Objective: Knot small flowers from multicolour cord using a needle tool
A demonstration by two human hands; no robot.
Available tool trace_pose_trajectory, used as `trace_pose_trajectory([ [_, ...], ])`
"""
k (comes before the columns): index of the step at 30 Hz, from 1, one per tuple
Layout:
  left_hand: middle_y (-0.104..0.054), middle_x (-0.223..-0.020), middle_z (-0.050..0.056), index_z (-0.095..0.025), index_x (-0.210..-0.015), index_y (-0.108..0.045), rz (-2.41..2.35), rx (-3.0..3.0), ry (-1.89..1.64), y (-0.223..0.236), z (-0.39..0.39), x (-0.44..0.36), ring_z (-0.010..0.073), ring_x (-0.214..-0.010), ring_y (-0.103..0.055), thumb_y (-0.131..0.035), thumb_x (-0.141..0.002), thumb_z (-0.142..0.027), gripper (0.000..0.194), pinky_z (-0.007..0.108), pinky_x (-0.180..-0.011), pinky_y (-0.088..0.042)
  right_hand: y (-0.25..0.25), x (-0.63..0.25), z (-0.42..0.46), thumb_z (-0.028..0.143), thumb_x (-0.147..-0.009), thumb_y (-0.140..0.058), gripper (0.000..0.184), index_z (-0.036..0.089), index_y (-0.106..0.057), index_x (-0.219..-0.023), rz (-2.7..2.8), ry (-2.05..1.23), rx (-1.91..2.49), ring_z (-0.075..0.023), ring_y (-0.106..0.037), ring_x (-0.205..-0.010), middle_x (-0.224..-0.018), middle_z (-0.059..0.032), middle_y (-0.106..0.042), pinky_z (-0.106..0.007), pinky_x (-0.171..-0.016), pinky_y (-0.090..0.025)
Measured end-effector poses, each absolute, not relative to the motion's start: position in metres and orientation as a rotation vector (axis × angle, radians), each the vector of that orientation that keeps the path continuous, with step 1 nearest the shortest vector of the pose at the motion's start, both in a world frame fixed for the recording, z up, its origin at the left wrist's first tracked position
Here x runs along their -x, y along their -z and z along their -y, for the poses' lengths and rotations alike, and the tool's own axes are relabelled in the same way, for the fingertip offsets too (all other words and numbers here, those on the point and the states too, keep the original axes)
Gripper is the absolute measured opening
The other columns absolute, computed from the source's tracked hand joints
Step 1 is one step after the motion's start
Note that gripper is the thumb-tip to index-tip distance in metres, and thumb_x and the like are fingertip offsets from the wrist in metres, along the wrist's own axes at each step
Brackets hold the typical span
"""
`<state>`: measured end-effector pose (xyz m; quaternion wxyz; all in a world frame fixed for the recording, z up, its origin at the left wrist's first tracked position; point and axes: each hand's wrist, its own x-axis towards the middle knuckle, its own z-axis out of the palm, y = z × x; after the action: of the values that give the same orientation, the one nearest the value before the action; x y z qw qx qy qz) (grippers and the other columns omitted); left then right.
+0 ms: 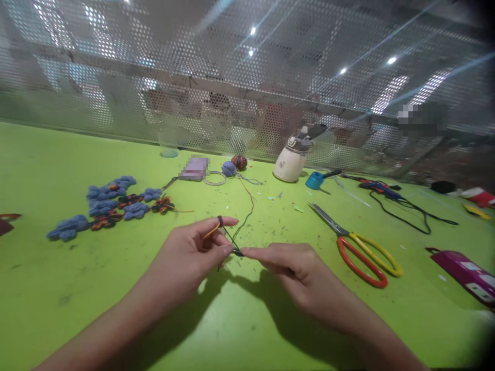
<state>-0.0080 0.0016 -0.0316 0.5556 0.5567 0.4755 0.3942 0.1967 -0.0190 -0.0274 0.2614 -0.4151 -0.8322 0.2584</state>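
Dark multicoloured yarn (246, 221) runs from a ball on the table to my left hand (197, 247). A turn of it wraps the raised index finger, and an orange stretch crosses the palm. Thumb and fingers of that hand pinch the yarn's working end. My right hand (296, 268) is closed, its index fingertip stretched toward the left thumb. At that fingertip shows the dark, shiny end of what looks like a crochet hook (237, 252), touching the yarn; its shaft is hidden in the hand. Both hands are just above the green table (247, 335).
Crocheted flowers (135, 209) lie at left. Behind are a lilac box (194, 168), a blue yarn ball (229, 168), a multicoloured yarn ball (239, 163) and a white bottle (291, 162). Scissors (363, 257), a blue tape dispenser (315, 180), a glue gun (381, 189) and a purple power strip (464, 275) lie right.
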Motion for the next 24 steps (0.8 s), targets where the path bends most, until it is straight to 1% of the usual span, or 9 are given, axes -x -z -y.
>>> trace_pose_trajectory([
  [4,-0.055,-0.065,-0.004,-0.012,-0.113,-0.059,-1.147,-1.349,-0.908,0.0336,-0.0015,0.0062,0.0121,-0.059,-0.048,-0.066,-0.073,-0.027,0.043,0.027,-0.058,-0.038,0.0277,-0.1966,0.0213,0.002,-0.083,-0.042,0.049,0.025,-0.064,-0.121,2.339,-0.592,1.221,-0.0157,-0.061,-0.07,-0.084,-0.0055,-0.071,-0.027,-0.064,-0.043],
  [7,-0.056,-0.066,-0.003,-0.012,-0.114,-0.058,-1.169,-1.378,-0.9,0.0344,-0.002,0.0045,0.0125,-0.059,-0.048,-0.065,-0.074,-0.028,0.044,0.027,-0.057,-0.038,0.028,-0.197,0.0228,0.002,-0.083,-0.041,0.051,0.026,-0.062,-0.123,2.392,-0.551,1.276,-0.0174,-0.06,-0.071,-0.083,-0.0062,-0.07,-0.028,-0.064,-0.042],
  [12,-0.056,-0.067,-0.002,-0.012,-0.113,-0.061,-1.188,-1.446,-0.878,0.0367,-0.0037,0.0049,0.0138,-0.06,-0.049,-0.064,-0.074,-0.028,0.043,0.028,-0.058,-0.039,0.03,-0.1958,0.024,0.002,-0.082,-0.041,0.054,0.03,-0.059,-0.125,2.449,-0.457,1.323,-0.0177,-0.058,-0.069,-0.08,-0.0051,-0.067,-0.028,-0.062,-0.038],
  [15,-0.056,-0.068,-0.001,-0.013,-0.114,-0.061,-1.201,-1.479,-0.877,0.038,-0.0043,0.0043,0.0141,-0.06,-0.05,-0.062,-0.075,-0.028,0.042,0.028,-0.058,-0.039,0.032,-0.1941,0.0252,0.0,-0.079,-0.043,0.059,0.032,-0.058,-0.127,2.496,-0.332,1.347,-0.017,-0.055,-0.064,-0.076,-0.004,-0.065,-0.027,-0.058,-0.033],
  [18,-0.055,-0.066,-0.002,-0.012,-0.119,-0.058,-1.21,-1.477,-0.878,0.0373,-0.0034,0.0017,0.0142,-0.058,-0.049,-0.06,-0.078,-0.028,0.044,0.029,-0.057,-0.038,0.0342,-0.1923,0.0264,-0.001,-0.075,-0.045,0.061,0.031,-0.058,-0.126,2.548,-0.188,1.376,-0.0159,-0.05,-0.058,-0.072,-0.0036,-0.062,-0.027,-0.054,-0.027],
  [22,-0.054,-0.066,-0.002,-0.01,-0.121,-0.055,-1.203,-1.436,-0.893,0.0353,-0.0018,-0.0014,0.0154,-0.06,-0.053,-0.06,-0.077,-0.026,0.046,0.03,-0.06,-0.041,0.0363,-0.1908,0.0271,0.0,-0.073,-0.047,0.063,0.03,-0.057,-0.127,2.598,-0.043,1.405,-0.0147,-0.043,-0.053,-0.072,-0.0039,-0.06,-0.028,-0.052,-0.02],
  [24,-0.054,-0.066,-0.002,-0.01,-0.12,-0.055,-1.199,-1.44,-0.907,0.0357,-0.0016,-0.0018,0.0158,-0.06,-0.054,-0.059,-0.077,-0.025,0.046,0.03,-0.061,-0.041,0.0367,-0.1907,0.0276,0.0,-0.071,-0.047,0.064,0.03,-0.056,-0.127,2.619,-0.004,1.415,-0.0147,-0.042,-0.053,-0.072,-0.0042,-0.059,-0.029,-0.052,-0.018],
])
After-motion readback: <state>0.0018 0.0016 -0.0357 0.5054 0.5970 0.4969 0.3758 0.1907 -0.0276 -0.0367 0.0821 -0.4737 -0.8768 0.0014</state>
